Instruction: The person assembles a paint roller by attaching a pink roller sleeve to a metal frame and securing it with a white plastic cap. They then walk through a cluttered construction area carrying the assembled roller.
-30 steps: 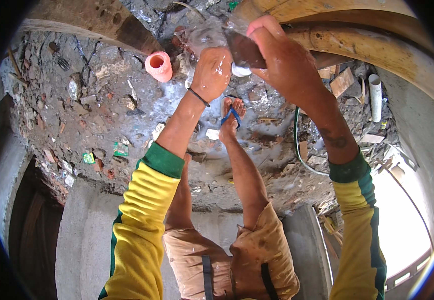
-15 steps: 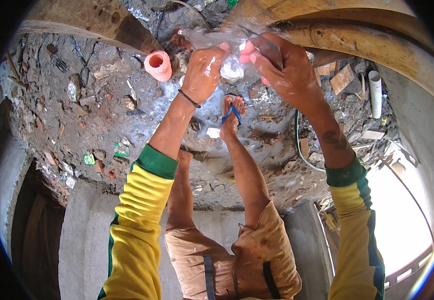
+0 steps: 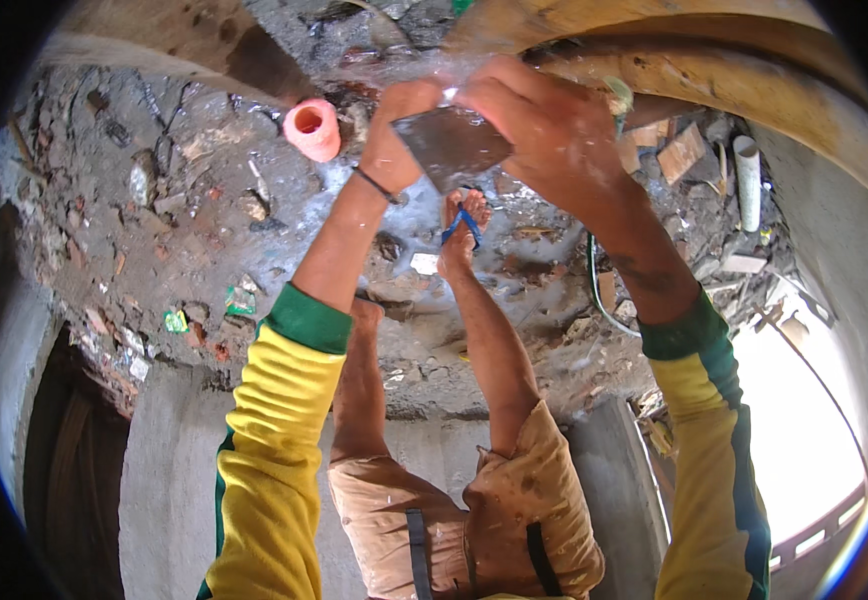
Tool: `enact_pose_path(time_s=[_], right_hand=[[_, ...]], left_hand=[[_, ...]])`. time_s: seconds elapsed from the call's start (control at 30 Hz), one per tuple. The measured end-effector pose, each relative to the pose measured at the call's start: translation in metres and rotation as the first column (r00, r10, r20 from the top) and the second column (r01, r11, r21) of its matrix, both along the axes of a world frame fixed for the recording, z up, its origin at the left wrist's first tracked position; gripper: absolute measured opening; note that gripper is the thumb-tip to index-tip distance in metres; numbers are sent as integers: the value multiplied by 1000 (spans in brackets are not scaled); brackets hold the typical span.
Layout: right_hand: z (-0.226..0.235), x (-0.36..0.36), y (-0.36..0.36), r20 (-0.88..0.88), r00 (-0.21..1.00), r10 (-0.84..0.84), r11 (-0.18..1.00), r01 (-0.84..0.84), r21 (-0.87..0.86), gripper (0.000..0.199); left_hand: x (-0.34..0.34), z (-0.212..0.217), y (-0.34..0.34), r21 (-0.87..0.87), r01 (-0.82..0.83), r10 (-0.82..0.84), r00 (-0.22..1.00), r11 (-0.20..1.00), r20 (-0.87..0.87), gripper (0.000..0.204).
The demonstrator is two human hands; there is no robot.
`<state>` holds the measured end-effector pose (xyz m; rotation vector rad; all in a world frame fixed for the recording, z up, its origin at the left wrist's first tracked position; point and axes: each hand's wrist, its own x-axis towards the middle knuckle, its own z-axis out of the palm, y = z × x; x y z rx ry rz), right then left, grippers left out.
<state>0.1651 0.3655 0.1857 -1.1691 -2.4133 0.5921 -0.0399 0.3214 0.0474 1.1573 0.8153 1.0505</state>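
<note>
Both hands sit a little closer together than half a second ago, and the dark metal plate [image 3: 451, 145] between them now faces the camera more squarely, where it was mostly hidden behind the fingers.

The left hand [image 3: 394, 135], with a thin dark band [image 3: 376, 185] round its wrist, is closed on the plate's left upper corner. The right hand [image 3: 544, 130] is wrapped over the plate's right edge, fingers curled across the top. The plate is therefore held in the air between the two hands, touching both and resting on nothing. Something pale and shiny glints just above it; whether that is clear film or only glare I cannot tell.

Beyond the left hand, off to its left, a pink spool of string [image 3: 311, 128] lies on the rubble floor [image 3: 154, 230]. Below the hands is the person's own foot in a blue-strapped sandal [image 3: 462, 225]. Beyond the right hand runs a curved wooden plank [image 3: 654, 40], and farther right a white pipe [image 3: 746, 180] lies among broken bricks.

Judging from the grip, the step in hand is a two-handed adjustment of the plate, either wiping it, freeing it or turning it. A further move would call for one hand to keep a firm hold while the other shifts, since the plate has no support beneath it.
</note>
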Motion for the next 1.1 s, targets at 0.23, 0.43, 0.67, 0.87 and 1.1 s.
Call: enact_pose_path(time_s=[0.23,0.43,0.67,0.87,1.1], right_hand=[[-4,-1,14,133,988,74,997,-72,-21,16],[-15,6,-4,62,938,-341,835,332,-439,46],[-28,-1,-49,-408,676,-614,785,466,-408,51],[-43,-1,-50,-376,640,-670,727,462,-508,45],[-30,16,-57,-291,670,-683,493,130,-860,52]], left_hand=[[-4,-4,-1,-371,-64,71,997,926,5,28],[-10,-8,2,-406,149,-8,944,902,330,39],[39,41,23,-634,-140,115,990,761,-80,37],[28,69,46,-689,153,-311,944,709,-111,28],[38,129,80,-339,549,-634,543,764,-551,27]])
